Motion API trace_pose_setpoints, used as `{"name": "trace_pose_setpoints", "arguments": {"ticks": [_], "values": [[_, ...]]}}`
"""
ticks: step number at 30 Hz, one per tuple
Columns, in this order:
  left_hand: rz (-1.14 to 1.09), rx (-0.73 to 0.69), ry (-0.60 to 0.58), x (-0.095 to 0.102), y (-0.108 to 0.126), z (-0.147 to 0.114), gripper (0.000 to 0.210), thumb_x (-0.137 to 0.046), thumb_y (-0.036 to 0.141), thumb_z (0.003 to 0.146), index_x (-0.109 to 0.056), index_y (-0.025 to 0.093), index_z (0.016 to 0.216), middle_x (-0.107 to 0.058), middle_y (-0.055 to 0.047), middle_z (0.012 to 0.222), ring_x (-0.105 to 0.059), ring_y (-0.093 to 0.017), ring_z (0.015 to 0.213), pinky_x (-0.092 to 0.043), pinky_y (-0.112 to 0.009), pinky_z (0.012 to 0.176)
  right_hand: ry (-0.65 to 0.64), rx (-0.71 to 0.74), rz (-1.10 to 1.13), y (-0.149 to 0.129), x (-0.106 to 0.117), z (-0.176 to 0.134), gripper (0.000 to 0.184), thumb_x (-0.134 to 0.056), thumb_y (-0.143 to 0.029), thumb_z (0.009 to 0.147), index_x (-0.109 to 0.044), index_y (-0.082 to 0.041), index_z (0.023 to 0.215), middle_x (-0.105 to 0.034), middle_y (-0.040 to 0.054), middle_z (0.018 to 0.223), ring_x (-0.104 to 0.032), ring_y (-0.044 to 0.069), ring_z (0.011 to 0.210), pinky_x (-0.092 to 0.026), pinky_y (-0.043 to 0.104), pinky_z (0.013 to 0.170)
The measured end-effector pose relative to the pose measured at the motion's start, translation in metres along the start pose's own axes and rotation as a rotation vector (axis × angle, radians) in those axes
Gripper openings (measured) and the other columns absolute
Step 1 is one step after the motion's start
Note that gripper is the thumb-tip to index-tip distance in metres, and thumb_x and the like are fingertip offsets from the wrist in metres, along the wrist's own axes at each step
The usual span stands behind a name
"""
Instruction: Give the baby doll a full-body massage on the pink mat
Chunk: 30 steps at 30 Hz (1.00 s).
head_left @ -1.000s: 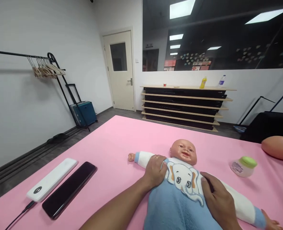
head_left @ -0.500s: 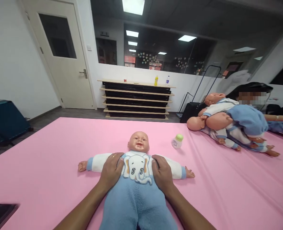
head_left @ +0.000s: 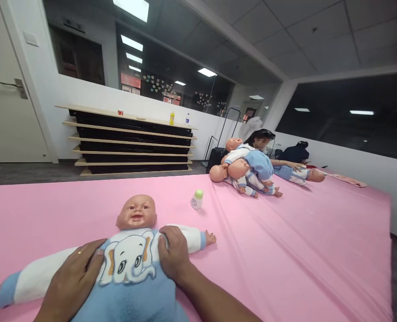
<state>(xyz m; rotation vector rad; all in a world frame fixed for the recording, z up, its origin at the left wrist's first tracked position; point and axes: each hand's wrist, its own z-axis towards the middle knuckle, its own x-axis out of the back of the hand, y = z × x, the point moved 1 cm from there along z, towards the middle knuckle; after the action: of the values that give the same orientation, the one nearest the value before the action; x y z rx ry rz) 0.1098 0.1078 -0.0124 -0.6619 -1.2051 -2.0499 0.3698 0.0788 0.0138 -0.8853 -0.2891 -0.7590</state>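
Observation:
A baby doll (head_left: pixel 127 295) lies on its back, head away from me, in a white and blue outfit with an elephant on the chest. My left hand (head_left: pixel 75 273) rests on one side of its chest by the upper arm, fingers extended over the cloth; a ring shows on one finger. On the other side, my right hand (head_left: pixel 174 251) lies over the shoulder area, its thumb apart from the fingers. Both hands touch the doll without closing round it. Beyond the right hand stands a small white bottle with a green cap (head_left: pixel 197 199).
Pink sheeting (head_left: pixel 268 255) covers the table. Several dolls lie piled (head_left: pixel 248 167) at its far side. Behind them a person (head_left: pixel 262 141) has a hand on another doll (head_left: pixel 294 174). A folded cloth (head_left: pixel 347 180) lies farther right. Stacked boards (head_left: pixel 131 143) stand along the wall.
The view has turned right and tilted, so the doll and both hands now appear farther left. The far end of the table has come into view. Both hands stay on the doll.

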Motion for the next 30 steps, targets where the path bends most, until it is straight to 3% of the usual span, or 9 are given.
{"name": "trace_pose_setpoints", "arguments": {"ticks": [4, 24, 27, 30], "values": [[0.017, 0.055, -0.107, 0.002, 0.003, 0.000, 0.040, -0.036, 0.049, 0.093, -0.059, 0.027, 0.118, -0.067, 0.000, 0.118, -0.058, -0.023, 0.114, -0.045, -0.039, 0.100, -0.005, 0.003, 0.012, -0.001, 0.001, 0.000, 0.018, -0.046, -0.016, 0.085, -0.062, -0.017, 0.092, -0.065, 0.0068, 0.088, -0.058, 0.020, 0.085, -0.047, 0.034, 0.080], [-0.008, 0.010, -0.024, 0.009, 0.018, 0.003, 0.036, -0.040, 0.042, 0.090, -0.065, 0.025, 0.109, -0.071, -0.002, 0.110, -0.064, -0.024, 0.106, -0.053, -0.039, 0.091, 0.025, 0.017, 0.026, -0.010, 0.005, 0.003, 0.019, -0.044, -0.017, 0.087, -0.063, -0.019, 0.090, -0.065, 0.0073, 0.087, -0.060, 0.021, 0.084, -0.052, 0.038, 0.078], [-0.057, -0.004, 0.030, 0.010, 0.022, 0.004, 0.031, -0.042, 0.041, 0.088, -0.066, 0.032, 0.106, -0.071, 0.000, 0.105, -0.066, -0.026, 0.101, -0.055, -0.043, 0.088, 0.058, 0.010, 0.073, -0.028, 0.021, 0.014, 0.020, -0.048, -0.020, 0.088, -0.065, -0.020, 0.099, -0.067, 0.0078, 0.097, -0.063, 0.023, 0.094, -0.054, 0.041, 0.085], [-0.109, -0.062, 0.080, 0.015, 0.032, 0.004, 0.026, -0.044, 0.038, 0.088, -0.066, 0.035, 0.100, -0.072, 0.000, 0.096, -0.067, -0.029, 0.093, -0.055, -0.048, 0.083, 0.115, 0.025, 0.147, -0.064, 0.057, 0.020, 0.025, -0.050, -0.026, 0.091, -0.063, -0.019, 0.112, -0.066, 0.0096, 0.113, -0.061, 0.024, 0.109, -0.051, 0.042, 0.097]]}}
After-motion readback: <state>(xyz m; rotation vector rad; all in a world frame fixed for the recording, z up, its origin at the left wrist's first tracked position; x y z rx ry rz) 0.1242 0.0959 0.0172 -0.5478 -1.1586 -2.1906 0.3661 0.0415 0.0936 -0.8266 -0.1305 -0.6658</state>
